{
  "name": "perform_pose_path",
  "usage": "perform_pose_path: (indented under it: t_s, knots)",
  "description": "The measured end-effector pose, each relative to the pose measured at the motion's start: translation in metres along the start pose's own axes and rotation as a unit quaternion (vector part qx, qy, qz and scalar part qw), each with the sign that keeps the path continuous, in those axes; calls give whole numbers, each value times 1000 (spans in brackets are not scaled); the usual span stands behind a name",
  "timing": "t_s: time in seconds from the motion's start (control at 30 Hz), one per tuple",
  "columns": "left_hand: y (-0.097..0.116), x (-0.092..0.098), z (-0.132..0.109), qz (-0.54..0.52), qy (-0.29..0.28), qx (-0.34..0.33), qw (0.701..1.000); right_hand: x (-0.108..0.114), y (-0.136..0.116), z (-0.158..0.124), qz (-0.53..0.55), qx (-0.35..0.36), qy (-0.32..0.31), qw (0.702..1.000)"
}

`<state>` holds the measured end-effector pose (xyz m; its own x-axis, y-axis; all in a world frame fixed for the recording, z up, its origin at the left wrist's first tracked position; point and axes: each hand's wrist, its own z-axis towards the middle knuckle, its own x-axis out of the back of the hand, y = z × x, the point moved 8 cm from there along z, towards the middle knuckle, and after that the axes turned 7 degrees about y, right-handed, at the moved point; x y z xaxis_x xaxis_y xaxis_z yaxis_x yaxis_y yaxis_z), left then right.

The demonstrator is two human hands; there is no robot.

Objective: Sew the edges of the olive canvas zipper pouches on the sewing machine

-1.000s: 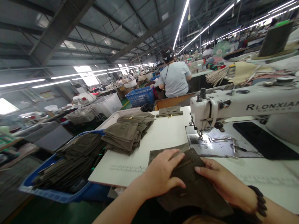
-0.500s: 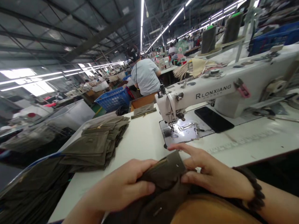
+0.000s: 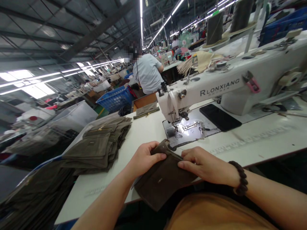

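A dark olive fabric piece [image 3: 165, 179] with a small metal tag hangs between my two hands at the table's front edge. My left hand [image 3: 148, 158] grips its upper left side, thumb lying on top. Around its right edge my right hand [image 3: 200, 164] is closed, with a beaded bracelet on the wrist. The piece's top corner points toward the sewing machine [image 3: 175, 108], whose lit needle area lies just beyond it. The zip is not visible on the side facing me. Under the fabric, my fingers are partly hidden.
Stacked olive pieces [image 3: 96, 145] lie on the table's left, with more olive fabric [image 3: 35, 195] hanging lower down. A black phone [image 3: 220, 117] rests by the machine. Pink-handled snips [image 3: 251, 82] sit on the machine arm. Beyond are a blue crate [image 3: 115, 100] and a seated person [image 3: 148, 73].
Both hands have moved a little forward toward the machine. The fabric piece has been turned and spread, so its broad face with the metal tag shows and the zip end no longer does.
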<state>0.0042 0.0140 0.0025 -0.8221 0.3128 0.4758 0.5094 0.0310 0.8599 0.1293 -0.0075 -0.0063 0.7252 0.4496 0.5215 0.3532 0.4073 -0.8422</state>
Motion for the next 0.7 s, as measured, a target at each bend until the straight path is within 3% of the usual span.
perform_pose_path:
  t_s: [0.17,0.33,0.53,0.7]
  knots:
    - [2,-4,-3,-26,-55,19,998,-3,1,-2,-10,-6,-15,1000]
    - [7,2,-1,58,0,-5,998,-4,-2,-4,-40,4,-3,999]
    - [14,1,-3,7,18,-62,998,-2,0,-5,-41,-15,5,999]
    - [20,5,-5,90,65,-78,991,-2,-3,-6,-57,-7,13,998]
